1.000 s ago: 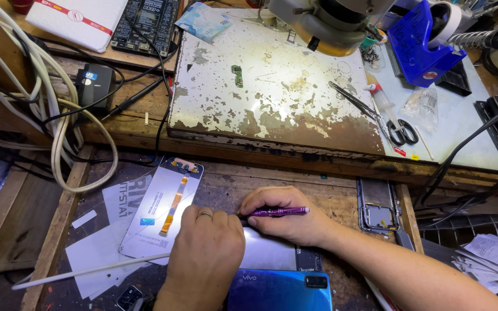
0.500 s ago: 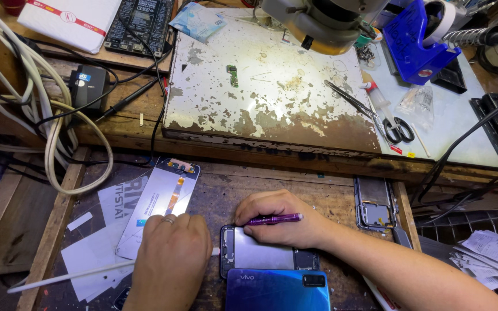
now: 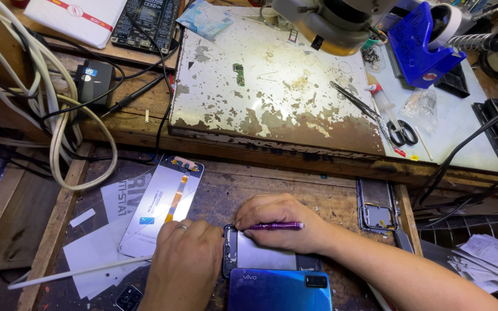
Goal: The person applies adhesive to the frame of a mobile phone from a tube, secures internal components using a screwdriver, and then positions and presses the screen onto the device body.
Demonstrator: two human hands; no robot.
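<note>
Right hand [image 3: 286,227] is pinching a purple screwdriver [image 3: 276,226] over the opened phone frame [image 3: 266,255] on the wooden counter [image 3: 295,187]. Left hand [image 3: 187,259] lies flat, fingers loose, bracing the frame's left edge, with a blue back cover [image 3: 278,291] just below.

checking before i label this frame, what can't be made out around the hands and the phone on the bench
- Head view: the purple tool tip is hidden under the right hand fingers.
- The opened phone frame is partly covered by both hands and the blue back cover.
- The left hand fingertips curl out of sight; what they press is unclear.
- The blue back cover is cut off by the bottom edge.
</note>
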